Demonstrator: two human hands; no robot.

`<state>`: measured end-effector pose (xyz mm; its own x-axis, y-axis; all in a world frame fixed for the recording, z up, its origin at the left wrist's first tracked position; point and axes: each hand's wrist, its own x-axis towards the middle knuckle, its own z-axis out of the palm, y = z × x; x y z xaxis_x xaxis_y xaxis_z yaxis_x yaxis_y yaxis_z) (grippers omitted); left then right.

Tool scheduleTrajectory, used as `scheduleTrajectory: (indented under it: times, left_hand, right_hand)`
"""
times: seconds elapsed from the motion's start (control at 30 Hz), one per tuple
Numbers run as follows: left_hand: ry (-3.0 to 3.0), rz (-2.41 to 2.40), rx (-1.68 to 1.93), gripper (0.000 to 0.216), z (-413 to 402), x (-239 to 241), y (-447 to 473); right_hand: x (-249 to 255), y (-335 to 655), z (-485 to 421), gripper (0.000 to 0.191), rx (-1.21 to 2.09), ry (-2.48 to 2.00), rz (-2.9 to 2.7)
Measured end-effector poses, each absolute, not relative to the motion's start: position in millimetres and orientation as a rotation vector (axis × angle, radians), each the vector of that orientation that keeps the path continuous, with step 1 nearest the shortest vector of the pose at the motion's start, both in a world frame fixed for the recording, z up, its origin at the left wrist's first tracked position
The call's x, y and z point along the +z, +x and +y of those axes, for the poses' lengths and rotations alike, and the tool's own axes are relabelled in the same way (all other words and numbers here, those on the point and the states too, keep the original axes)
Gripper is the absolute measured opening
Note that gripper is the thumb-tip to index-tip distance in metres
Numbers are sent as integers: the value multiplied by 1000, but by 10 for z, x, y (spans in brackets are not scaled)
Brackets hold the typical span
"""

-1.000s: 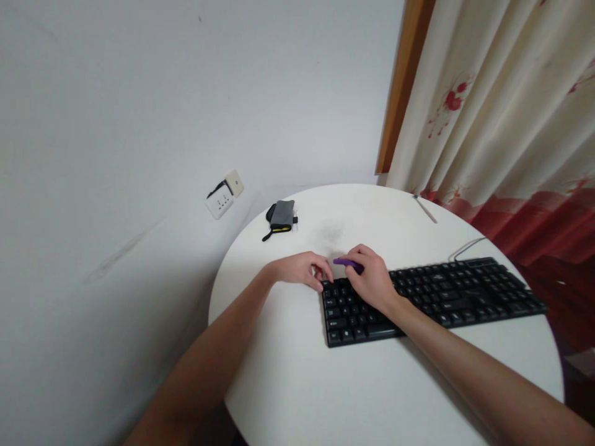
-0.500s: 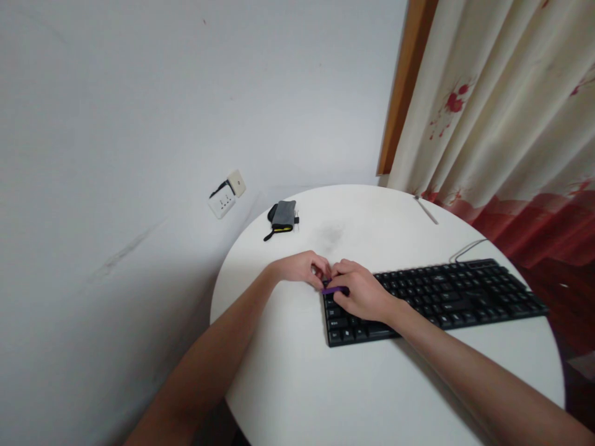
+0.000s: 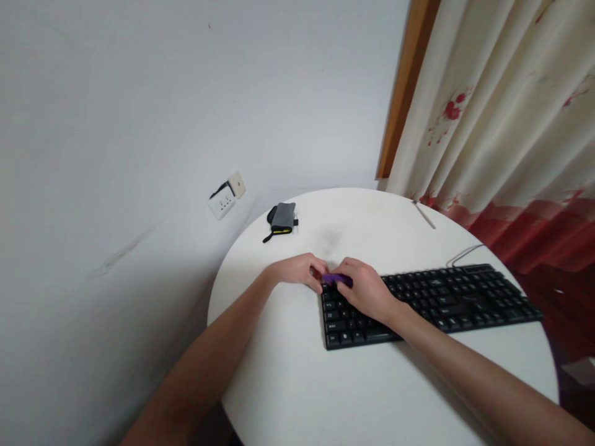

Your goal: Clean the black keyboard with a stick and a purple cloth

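A black keyboard lies on the round white table. My right hand rests over the keyboard's left end, fingers curled round a small purple tool held at the top-left corner keys. My left hand sits on the table just left of that corner, fingers bent, its fingertips touching the keyboard's edge beside the purple tool.
A small grey and black pouch lies at the table's far left edge. The keyboard's grey cable runs off toward the red and cream curtain. A thin stick lies at the far edge. A wall socket is at left.
My right hand moved left along the keyboard, bringing the purple tool down to the top-left corner keys. My left hand stayed almost still at the corner.
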<state>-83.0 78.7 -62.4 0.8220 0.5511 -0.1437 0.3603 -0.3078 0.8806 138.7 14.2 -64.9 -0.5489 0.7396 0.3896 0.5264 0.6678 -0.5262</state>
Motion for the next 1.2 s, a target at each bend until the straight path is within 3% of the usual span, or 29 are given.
scheduleTrajectory:
  times: [0.27,0.4,0.7,1.07,1.2]
  left_hand:
    - [1946,671,237,33,808,-673,-848]
    - [1932,643,246,36,812,-683,-866]
    - [1915,672,228,31,821,-703,-847]
    - [1952,626,232,38,839,-699,-873]
    - [1942,639,230,37,842,-715,-870]
  right_hand:
    - [-602,1390,-107,21,448,-674,-2556]
    - [-551,1477,-166,20,631,-483,-2625]
    - [-714,1421,-141,27,504,-892,-2138]
    - [-493,1503,-428,15,596,-431,-2818]
    - [-385,1609,-428,16,659,-424,-2832]
